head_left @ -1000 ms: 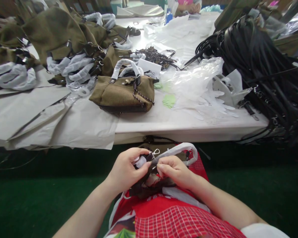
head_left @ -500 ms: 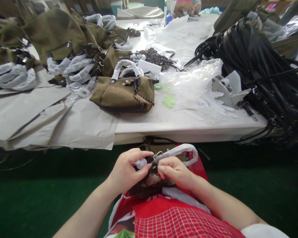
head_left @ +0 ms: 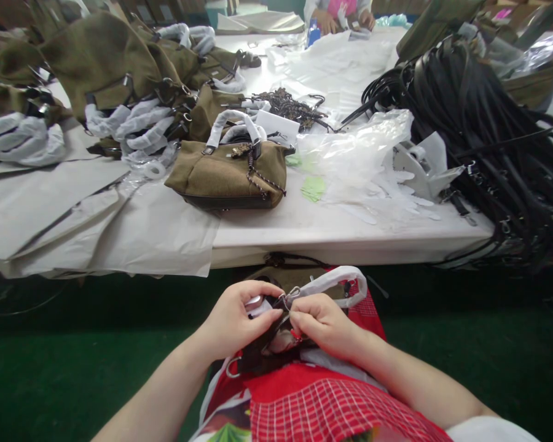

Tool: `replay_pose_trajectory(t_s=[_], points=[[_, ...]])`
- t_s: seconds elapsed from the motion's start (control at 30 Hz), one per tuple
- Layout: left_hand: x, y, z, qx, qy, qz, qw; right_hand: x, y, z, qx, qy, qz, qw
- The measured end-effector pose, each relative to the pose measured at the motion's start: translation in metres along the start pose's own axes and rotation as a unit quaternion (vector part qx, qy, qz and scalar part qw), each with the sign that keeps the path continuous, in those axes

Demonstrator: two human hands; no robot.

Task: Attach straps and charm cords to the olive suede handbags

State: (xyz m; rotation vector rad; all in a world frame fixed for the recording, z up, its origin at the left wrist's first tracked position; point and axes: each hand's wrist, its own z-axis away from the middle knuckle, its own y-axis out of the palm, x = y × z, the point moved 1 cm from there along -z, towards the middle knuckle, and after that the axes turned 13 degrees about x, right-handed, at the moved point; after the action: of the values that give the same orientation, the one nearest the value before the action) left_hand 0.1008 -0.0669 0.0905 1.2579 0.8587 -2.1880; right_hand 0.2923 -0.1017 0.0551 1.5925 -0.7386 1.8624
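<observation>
On my lap lies an olive handbag [head_left: 283, 279], with a white-wrapped handle [head_left: 357, 276] arching to the right and a zip at its open top. My left hand [head_left: 239, 316] is closed, thumb and forefinger pinching a dark strap end [head_left: 276, 302] that carries a silver snap hook [head_left: 294, 293]. A small white piece [head_left: 258, 305] sits against its palm. Close beside the hook, my right hand [head_left: 320, 319] is pinched shut; what its fingertips hold is hidden. Below them shows something small and red [head_left: 296, 335].
A finished-looking olive handbag [head_left: 233, 175] stands on the white table [head_left: 350, 236]. More bags [head_left: 105, 61] are heaped left, black straps [head_left: 470, 110] right. Patterned cords [head_left: 288, 107], plastic sheets [head_left: 359, 147] and green slips [head_left: 313, 188] lie between. Another person's hands [head_left: 326, 22] work across the table.
My right hand has shifted slightly left and up against the snap hook. The bag's zip edge and a ring at its left show more. The other person's hands have moved apart.
</observation>
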Motion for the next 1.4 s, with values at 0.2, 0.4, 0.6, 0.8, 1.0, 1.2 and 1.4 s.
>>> replay_pose_trajectory(t_s=[0.2, 0.4, 0.6, 0.8, 1.0, 1.2, 1.4], points=[[0.004, 0.002, -0.008, 0.006, -0.023, 0.127, 0.992, 0.001, 0.001, 0.000, -0.002, 0.010, 0.068, 0.998], [0.006, 0.004, -0.010, 0.020, -0.061, 0.195, 0.979, 0.002, 0.003, 0.003, -0.039, 0.025, 0.118, 0.992], [0.007, 0.008, -0.008, -0.021, -0.045, 0.127, 0.991, 0.004, 0.004, 0.004, -0.049, 0.068, 0.177, 0.981], [0.004, 0.020, 0.001, -0.123, 0.091, -0.045, 0.987, 0.012, 0.003, 0.011, -0.111, 0.029, 0.127, 0.985], [-0.002, 0.016, 0.001, -0.057, 0.135, -0.043, 0.988, 0.012, 0.005, 0.009, -0.097, -0.027, 0.062, 0.993], [-0.013, 0.014, 0.000, 0.025, 0.161, -0.092, 0.982, 0.012, 0.006, 0.014, -0.186, -0.067, 0.054, 0.979], [-0.012, 0.019, -0.005, -0.017, 0.137, -0.082, 0.987, 0.023, -0.004, 0.019, -0.130, -0.011, 0.092, 0.987]])
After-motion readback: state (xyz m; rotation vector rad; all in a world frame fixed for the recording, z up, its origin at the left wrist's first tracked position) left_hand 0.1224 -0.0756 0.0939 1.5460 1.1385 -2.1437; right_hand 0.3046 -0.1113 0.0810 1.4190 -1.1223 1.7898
